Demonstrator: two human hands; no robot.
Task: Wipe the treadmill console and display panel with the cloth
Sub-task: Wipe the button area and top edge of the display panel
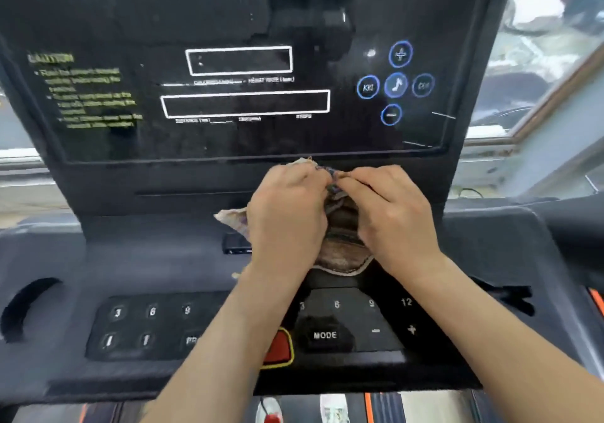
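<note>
Dark grey plastic of the treadmill console [147,259] fills the lower view, its near edge running just above a strip of belt [425,409] with orange trim. Along that near edge sit a left keypad [150,324] of numbered keys, a red button [279,347] partly hidden under the left forearm, and a MODE button [325,335] with plus and minus keys beside it. A curved recess [23,308] opens near the console's left edge, and bare plastic lies between it and the keys.

Both forearms reach over the middle of the keys. At the console's far edge, where it meets the upright, the left hand [287,213] and the right hand [392,213] meet knuckle to knuckle, fingers [313,174] curled and grasping the cloth [341,246]. It is bunched between them, brownish and pale-edged; one corner pokes out left of the left hand, another peeps above it, and its lower fold hangs between the wrists. A small dark slot [237,243] sits just left of the left wrist.

Beyond the hands rises the display panel [327,138], glossy black with white outlined boxes, yellow caution text at left and blue ring buttons [395,85] at right. Its lower edge runs just above the fingertips. Either side of the panel, a window [539,46] shows blurred daylight.
</note>
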